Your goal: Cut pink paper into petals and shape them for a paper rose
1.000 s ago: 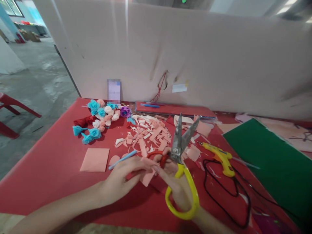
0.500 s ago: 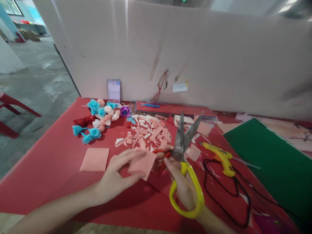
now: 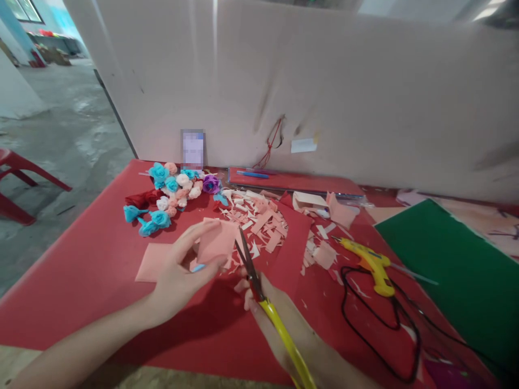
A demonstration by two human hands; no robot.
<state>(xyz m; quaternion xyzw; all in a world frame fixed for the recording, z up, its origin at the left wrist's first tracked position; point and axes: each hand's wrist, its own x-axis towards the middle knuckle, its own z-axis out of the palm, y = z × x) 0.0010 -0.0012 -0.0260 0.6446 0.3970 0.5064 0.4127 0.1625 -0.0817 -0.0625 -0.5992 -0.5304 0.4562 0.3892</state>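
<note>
Between the thumb and fingers of my left hand [image 3: 174, 275] is a folded pink paper square [image 3: 217, 240], raised over the red tabletop. My right hand [image 3: 275, 302] grips yellow-handled scissors [image 3: 250, 266]. Their blades are slightly parted, with the tips by the right edge of the paper; I cannot tell whether they touch it. A second pink paper piece [image 3: 151, 263] lies flat on the table, partly behind my left hand. Something small and blue [image 3: 198, 268] shows under the held square.
Pink and white paper scraps [image 3: 263, 221] are heaped at the middle back. Paper flowers [image 3: 160, 219] cluster at the back left. To the right lie a yellow glue gun [image 3: 375, 265] with a looping black cord and a green sheet [image 3: 446, 259]. A phone [image 3: 193, 150] leans on the white panel.
The scissors have swung from pointing upward, blades wide, to leaning left toward the paper, blades nearly together. My left hand has lifted the pink square up and left.
</note>
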